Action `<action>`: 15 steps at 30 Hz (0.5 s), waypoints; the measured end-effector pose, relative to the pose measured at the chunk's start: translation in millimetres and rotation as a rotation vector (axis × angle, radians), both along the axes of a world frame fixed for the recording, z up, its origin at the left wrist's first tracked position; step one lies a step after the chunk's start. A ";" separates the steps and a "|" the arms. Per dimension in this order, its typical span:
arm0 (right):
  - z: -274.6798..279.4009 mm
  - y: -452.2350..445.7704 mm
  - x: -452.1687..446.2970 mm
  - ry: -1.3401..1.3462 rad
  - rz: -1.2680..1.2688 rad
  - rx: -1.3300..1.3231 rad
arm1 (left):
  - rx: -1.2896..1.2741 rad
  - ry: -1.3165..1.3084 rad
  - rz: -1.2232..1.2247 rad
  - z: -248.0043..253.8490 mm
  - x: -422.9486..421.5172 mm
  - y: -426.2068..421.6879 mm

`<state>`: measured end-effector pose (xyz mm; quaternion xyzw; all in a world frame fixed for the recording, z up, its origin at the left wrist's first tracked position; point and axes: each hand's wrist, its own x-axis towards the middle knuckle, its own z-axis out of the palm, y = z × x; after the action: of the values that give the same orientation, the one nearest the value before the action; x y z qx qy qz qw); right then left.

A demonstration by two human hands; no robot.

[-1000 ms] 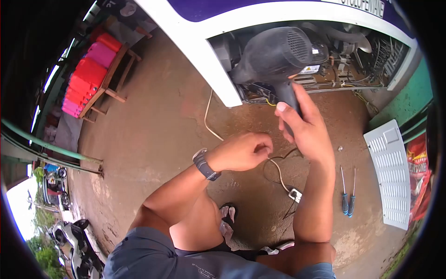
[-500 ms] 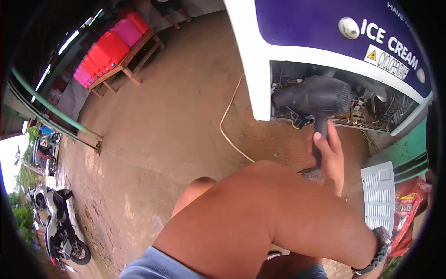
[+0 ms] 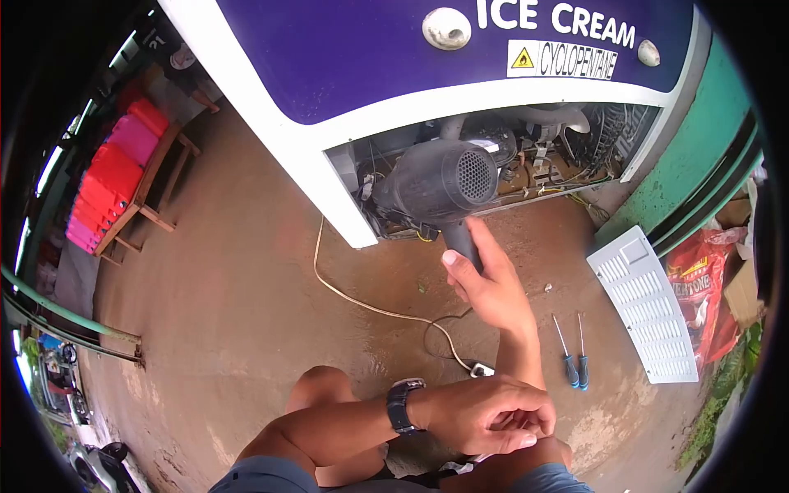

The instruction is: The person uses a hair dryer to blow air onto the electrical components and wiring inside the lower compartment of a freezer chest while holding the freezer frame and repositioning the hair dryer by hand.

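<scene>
My right hand (image 3: 489,279) grips the handle of a black hair dryer (image 3: 436,181), thumb and fingers around it. The dryer's round rear grille faces me, and its nozzle points left into the open lower compartment of a purple and white ice cream freezer (image 3: 288,107). Inside the compartment are a black compressor (image 3: 493,144), pipes and wires. My left hand (image 3: 493,419), with a black watch (image 3: 403,407) on the wrist, lies across in front of my right forearm near my knee. Its fingers are loosely curled, and nothing shows in them.
Two blue-handled screwdrivers (image 3: 573,370) and a white vented panel (image 3: 645,308) lie on the floor at right, near a red bag (image 3: 699,279). A pale cord (image 3: 362,300) runs to a white socket (image 3: 481,370). Red and pink coolers (image 3: 115,172) stand on a wooden bench (image 3: 152,189); a person (image 3: 181,62) stands behind.
My view has turned right and the freezer appears further left. My left arm has drawn back from the far right to the front of me. The dryer stays in my right hand.
</scene>
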<state>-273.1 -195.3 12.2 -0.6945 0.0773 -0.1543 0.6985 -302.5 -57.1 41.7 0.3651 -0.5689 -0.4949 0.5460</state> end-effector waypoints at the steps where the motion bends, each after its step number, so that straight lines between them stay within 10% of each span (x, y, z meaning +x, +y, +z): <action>1: 3.9 0.0 -1.4 0.031 0.030 0.032 | 0.034 -0.012 -0.063 -4.0 15.0 9.0; 6: -0.5 4.2 3.3 -0.043 -0.018 -0.054 | -0.057 0.099 0.111 17.0 97.2 50.8; 10: 3.3 10.8 6.4 -0.023 -0.049 0.009 | -0.214 -0.163 1.454 -14.0 159.8 86.7; 13: 1.4 12.5 7.4 -0.096 -0.031 -0.098 | -0.148 -0.490 1.852 -49.1 198.8 73.3; 15: 2.1 14.3 6.9 -0.095 -0.019 -0.074 | -0.077 -0.465 1.696 -59.8 204.6 73.6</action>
<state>-266.1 -181.0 14.3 -0.7111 0.0448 -0.1965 0.6736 -97.8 16.5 -18.0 0.7374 -0.2190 0.1840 0.6119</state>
